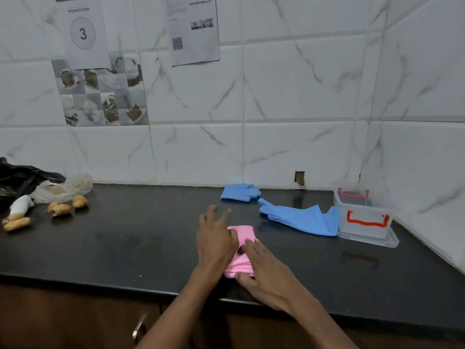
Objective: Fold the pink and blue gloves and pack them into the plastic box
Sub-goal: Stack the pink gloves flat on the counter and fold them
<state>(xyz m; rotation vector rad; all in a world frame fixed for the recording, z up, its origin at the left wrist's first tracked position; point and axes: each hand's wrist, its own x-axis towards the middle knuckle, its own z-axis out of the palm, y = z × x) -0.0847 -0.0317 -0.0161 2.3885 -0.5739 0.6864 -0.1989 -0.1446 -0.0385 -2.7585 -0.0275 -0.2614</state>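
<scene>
A folded pink glove (243, 235) lies near the front edge of the black counter (125, 248). My left hand (216, 243) rests flat on its left side with fingers spread. My right hand (264, 268) presses on its right side, thumb at the near edge. One blue glove (241, 192) lies flat near the wall. A second blue glove (302, 217) stretches out to the right, its cuff touching the clear plastic box (364, 229) with red handles, which sits lidless on its lid.
At the far left lie a black bag (20, 180), a clear bag (65, 188), a white object (21, 204) and several tan pieces (60, 209). A tiled wall backs the counter. A cabinet handle (139, 328) shows below the front edge.
</scene>
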